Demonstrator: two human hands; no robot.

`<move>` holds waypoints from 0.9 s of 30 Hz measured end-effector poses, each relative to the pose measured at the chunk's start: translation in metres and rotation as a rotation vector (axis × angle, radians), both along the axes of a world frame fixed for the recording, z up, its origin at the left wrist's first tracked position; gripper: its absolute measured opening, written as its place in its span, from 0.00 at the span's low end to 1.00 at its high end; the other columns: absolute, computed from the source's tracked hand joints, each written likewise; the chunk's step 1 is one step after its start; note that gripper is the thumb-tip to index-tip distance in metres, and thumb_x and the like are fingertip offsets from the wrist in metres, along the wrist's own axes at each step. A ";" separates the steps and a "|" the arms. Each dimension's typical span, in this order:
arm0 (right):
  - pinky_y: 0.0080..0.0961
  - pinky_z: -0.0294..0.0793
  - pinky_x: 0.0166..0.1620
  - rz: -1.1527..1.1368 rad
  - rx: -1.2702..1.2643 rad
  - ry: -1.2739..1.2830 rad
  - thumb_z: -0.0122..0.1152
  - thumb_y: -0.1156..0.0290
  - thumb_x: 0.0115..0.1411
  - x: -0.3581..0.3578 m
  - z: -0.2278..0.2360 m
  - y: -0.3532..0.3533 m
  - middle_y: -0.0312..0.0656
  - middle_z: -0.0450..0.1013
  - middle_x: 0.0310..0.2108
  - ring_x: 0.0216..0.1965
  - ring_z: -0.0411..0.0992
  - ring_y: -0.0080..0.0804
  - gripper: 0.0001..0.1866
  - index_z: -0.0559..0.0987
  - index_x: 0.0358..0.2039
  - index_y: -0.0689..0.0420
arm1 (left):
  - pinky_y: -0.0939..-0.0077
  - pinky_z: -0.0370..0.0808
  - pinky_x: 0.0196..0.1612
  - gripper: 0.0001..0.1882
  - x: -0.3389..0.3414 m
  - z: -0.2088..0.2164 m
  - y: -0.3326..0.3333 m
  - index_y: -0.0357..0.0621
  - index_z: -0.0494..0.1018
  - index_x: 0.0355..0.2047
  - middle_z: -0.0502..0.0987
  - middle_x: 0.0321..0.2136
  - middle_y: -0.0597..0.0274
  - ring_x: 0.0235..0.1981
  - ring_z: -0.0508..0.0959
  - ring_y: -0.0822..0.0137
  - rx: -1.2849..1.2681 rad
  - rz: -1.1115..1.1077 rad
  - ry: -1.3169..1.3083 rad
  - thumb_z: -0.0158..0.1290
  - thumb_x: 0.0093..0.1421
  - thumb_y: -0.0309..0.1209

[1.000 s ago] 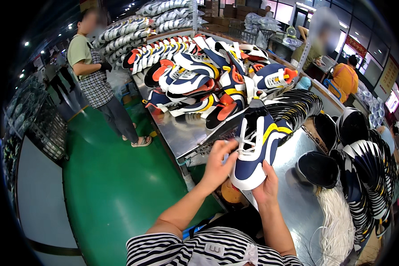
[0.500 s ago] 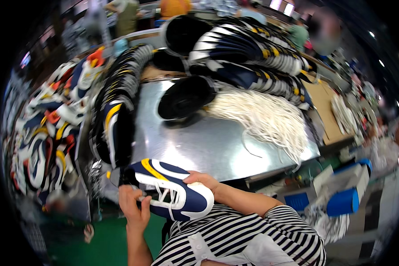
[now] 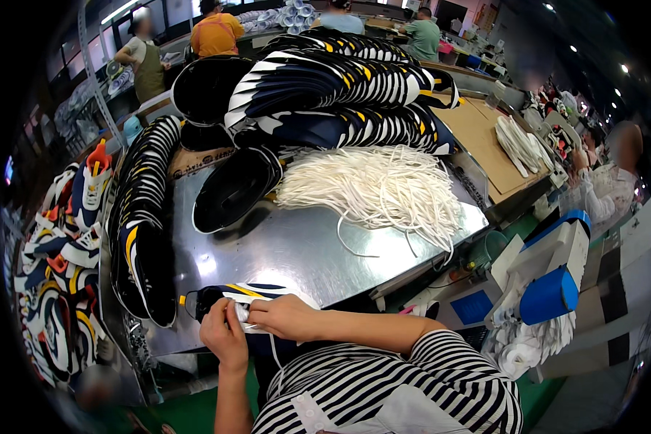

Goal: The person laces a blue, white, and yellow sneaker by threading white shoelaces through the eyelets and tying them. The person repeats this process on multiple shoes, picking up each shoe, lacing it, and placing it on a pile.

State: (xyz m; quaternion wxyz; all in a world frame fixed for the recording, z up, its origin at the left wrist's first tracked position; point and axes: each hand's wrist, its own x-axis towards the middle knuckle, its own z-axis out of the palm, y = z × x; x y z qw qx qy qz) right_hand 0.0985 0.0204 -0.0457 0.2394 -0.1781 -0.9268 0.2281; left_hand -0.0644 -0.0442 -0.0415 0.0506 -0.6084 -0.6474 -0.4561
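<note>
Close to my body, at the table's front edge, is a navy, white and yellow shoe upper [image 3: 257, 291] with white lacing, its toe to the right. My left hand [image 3: 224, 334] is closed at its ankle end, thumb and fingers pinched at the opening. My right hand [image 3: 286, 317] lies over the lacing, fingertips pinching the white shoelace close to the left fingers. A loose white lace end [image 3: 276, 354] hangs below the right hand. My fingers hide most of the eyelets, and exactly what each fingertip grips is partly covered.
Across the metal table [image 3: 260, 253] lies a heap of white laces [image 3: 376, 188]. Nested rows of shoe uppers [image 3: 333, 83] stand behind it, another row [image 3: 141, 195] at left. Colourful uppers [image 3: 65, 267] pile up far left. A blue bin [image 3: 550, 296] is at right; people work beyond.
My right hand has left the toe and come over the lacing beside my left hand. The shoe upper has turned, its laced face less visible. The head view has shifted.
</note>
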 end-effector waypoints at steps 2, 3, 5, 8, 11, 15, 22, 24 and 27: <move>0.36 0.76 0.30 0.037 0.001 0.022 0.60 0.67 0.58 -0.009 -0.002 0.002 0.39 0.71 0.42 0.31 0.76 0.42 0.08 0.73 0.36 0.55 | 0.61 0.70 0.29 0.02 -0.007 -0.003 -0.004 0.40 0.75 0.35 0.78 0.27 0.53 0.26 0.76 0.51 -0.031 0.073 -0.043 0.55 0.62 0.24; 0.37 0.76 0.30 0.052 0.019 -0.005 0.59 0.66 0.59 -0.008 -0.001 0.006 0.39 0.71 0.42 0.31 0.76 0.42 0.08 0.73 0.35 0.55 | 0.61 0.70 0.30 0.02 -0.010 -0.005 -0.005 0.41 0.75 0.35 0.78 0.27 0.53 0.26 0.77 0.51 -0.048 0.114 -0.066 0.54 0.62 0.24; 0.38 0.77 0.29 0.059 0.040 -0.025 0.58 0.65 0.59 -0.014 -0.015 0.004 0.41 0.72 0.41 0.32 0.76 0.43 0.09 0.73 0.34 0.56 | 0.59 0.72 0.31 0.04 -0.012 -0.006 -0.002 0.41 0.76 0.36 0.79 0.29 0.53 0.28 0.78 0.50 -0.008 0.104 -0.022 0.54 0.63 0.27; 0.39 0.76 0.29 0.010 0.055 -0.020 0.59 0.68 0.57 -0.009 -0.013 0.007 0.45 0.70 0.35 0.28 0.75 0.46 0.08 0.71 0.33 0.57 | 0.58 0.71 0.31 0.05 -0.007 -0.001 0.007 0.41 0.75 0.37 0.79 0.28 0.52 0.28 0.77 0.50 -0.059 0.077 0.040 0.55 0.61 0.27; 0.35 0.72 0.27 0.153 -0.138 0.135 0.59 0.69 0.60 0.004 0.002 0.023 0.38 0.69 0.30 0.27 0.73 0.42 0.06 0.73 0.34 0.56 | 0.62 0.68 0.25 0.08 -0.018 -0.008 0.017 0.45 0.75 0.40 0.75 0.19 0.58 0.20 0.75 0.56 0.036 0.101 0.189 0.58 0.60 0.30; 0.09 0.50 0.17 0.265 -1.831 0.751 0.56 0.70 0.66 0.043 0.010 0.030 0.35 0.63 0.26 0.16 0.51 0.12 0.09 0.69 0.29 0.58 | 0.64 0.66 0.21 0.11 -0.024 -0.004 0.017 0.47 0.76 0.42 0.72 0.16 0.60 0.17 0.72 0.58 0.068 0.112 0.167 0.59 0.59 0.29; 0.33 0.72 0.29 -0.010 -0.371 -0.160 0.64 0.59 0.58 0.016 0.047 0.029 0.43 0.77 0.27 0.27 0.75 0.45 0.18 0.76 0.44 0.55 | 0.66 0.65 0.22 0.08 -0.012 0.002 0.031 0.47 0.77 0.39 0.70 0.14 0.63 0.15 0.71 0.61 -0.029 0.079 0.217 0.59 0.59 0.30; 0.35 0.72 0.30 -0.002 -0.097 -0.269 0.65 0.59 0.58 0.006 0.047 0.020 0.43 0.78 0.28 0.29 0.77 0.44 0.17 0.77 0.43 0.55 | 0.65 0.65 0.22 0.08 -0.010 0.005 0.035 0.47 0.76 0.40 0.71 0.15 0.61 0.16 0.71 0.60 -0.059 0.068 0.215 0.59 0.59 0.30; 0.29 0.73 0.31 0.129 -0.162 -0.268 0.65 0.64 0.57 -0.004 0.050 0.021 0.42 0.78 0.29 0.28 0.76 0.39 0.12 0.79 0.36 0.58 | 0.64 0.65 0.22 0.08 -0.009 0.000 0.045 0.47 0.76 0.40 0.71 0.15 0.60 0.16 0.71 0.59 -0.016 0.093 0.189 0.59 0.59 0.29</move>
